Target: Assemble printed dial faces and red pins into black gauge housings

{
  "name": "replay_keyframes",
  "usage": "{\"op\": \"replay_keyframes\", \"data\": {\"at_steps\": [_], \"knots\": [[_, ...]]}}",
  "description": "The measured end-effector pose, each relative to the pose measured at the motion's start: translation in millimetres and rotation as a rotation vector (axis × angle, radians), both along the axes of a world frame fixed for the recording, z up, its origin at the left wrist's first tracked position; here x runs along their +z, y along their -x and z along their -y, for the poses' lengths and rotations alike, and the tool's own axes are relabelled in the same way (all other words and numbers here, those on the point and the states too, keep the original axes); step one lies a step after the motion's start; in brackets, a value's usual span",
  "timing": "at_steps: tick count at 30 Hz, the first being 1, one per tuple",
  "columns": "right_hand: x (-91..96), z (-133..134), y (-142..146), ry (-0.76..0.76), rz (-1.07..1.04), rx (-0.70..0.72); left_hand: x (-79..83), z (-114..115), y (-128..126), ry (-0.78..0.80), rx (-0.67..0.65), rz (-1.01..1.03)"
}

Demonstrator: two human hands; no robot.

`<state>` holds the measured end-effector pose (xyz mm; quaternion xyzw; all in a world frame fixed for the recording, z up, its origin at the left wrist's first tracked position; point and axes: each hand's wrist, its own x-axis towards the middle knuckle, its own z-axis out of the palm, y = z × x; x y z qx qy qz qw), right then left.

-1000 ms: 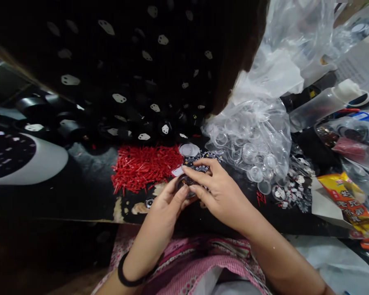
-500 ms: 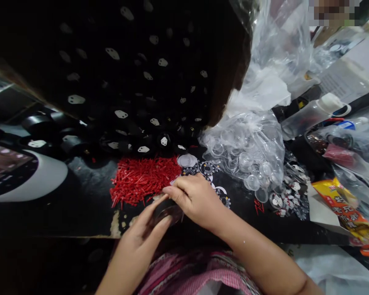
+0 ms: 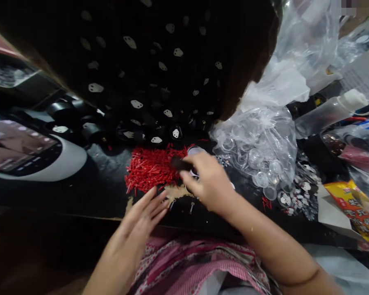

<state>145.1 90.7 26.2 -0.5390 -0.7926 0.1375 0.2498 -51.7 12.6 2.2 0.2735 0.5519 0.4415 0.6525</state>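
My right hand (image 3: 207, 184) is raised over the dark tabletop and pinches a small black round part (image 3: 181, 164) between thumb and fingers, just above the heap of thin red pins (image 3: 152, 168). My left hand (image 3: 143, 217) lies lower, near the table's front edge, with its fingers stretched out and nothing in them. Small printed discs lie on the table, partly hidden under my right hand. A tiny metal piece (image 3: 191, 207) lies on the table between my hands.
A big pile of black round parts with white plates (image 3: 147, 90) fills the back. A clear bag of transparent domes (image 3: 255, 143) lies right of it, with small white-printed pieces (image 3: 295, 194) beside it. Further right: a plastic bottle (image 3: 329, 112), a yellow packet (image 3: 352, 207). A white-rimmed screen (image 3: 27, 151) sits left.
My right hand has lifted the black part away from my left hand and moved it up over the red pins. My left hand has let go and opened flat.
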Motion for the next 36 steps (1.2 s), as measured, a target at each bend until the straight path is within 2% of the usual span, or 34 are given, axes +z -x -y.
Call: {"op": "replay_keyframes", "data": {"at_steps": [3,5,7,10,12,14,16,19,21,24,27,29,31,34,36], "knots": [[5.2,36.9,13.0,0.04,0.045,0.185,9.9,-19.2,-34.1,0.076,-0.047,0.036],[6.2,47.2,8.1,0.065,0.017,0.196,10.9,-25.0,-42.8,0.114,-0.01,0.099],[5.0,45.8,-8.5,0.109,0.011,0.054,7.6,-26.5,-45.6,0.113,0.037,0.19],[-1.1,32.3,-38.6,0.231,0.175,-0.206,-2.4,-24.6,-47.0,0.102,0.057,0.28],[-6.2,23.9,-51.0,0.274,0.227,-0.24,-8.3,-23.2,-48.2,0.116,0.056,0.326],[-9.6,19.7,-54.8,0.273,0.109,-0.251,-10.7,-22.8,-49.4,0.118,0.045,0.374],[-10.3,19.1,-52.4,0.324,-0.141,-0.291,-9.4,-23.8,-50.6,0.131,0.032,0.413],[-8.6,20.8,-45.7,0.535,-0.573,-0.305,-4.3,-26.7,-51.9,0.2,0.02,0.472],[-7.7,21.8,-43.8,0.627,-0.731,-0.306,-1.9,-28.8,-52.5,0.219,0.039,0.488],[-8.0,22.7,-47.6,0.594,-0.684,-0.351,-1.3,-30.6,-53.1,0.195,0.09,0.461],[-8.6,24.2,-53.3,0.402,-0.519,-0.355,-1.2,-30.6,-54.8,0.194,0.086,0.462],[-7.8,26.1,-53.3,0.296,-0.486,-0.357,0.1,-30.4,-56.9,0.208,0.068,0.5],[-6.0,28.7,-49.4,0.343,-0.552,-0.349,1.7,-31.1,-59.1,0.22,0.054,0.547],[-1.9,31.8,-40.4,0.523,-0.685,-0.278,2.6,-33.5,-61.2,0.196,0.085,0.551],[1.9,32.5,-34.3,0.521,-0.68,-0.258,1.8,-34.4,-62.0,0.157,0.125,0.498]]}}
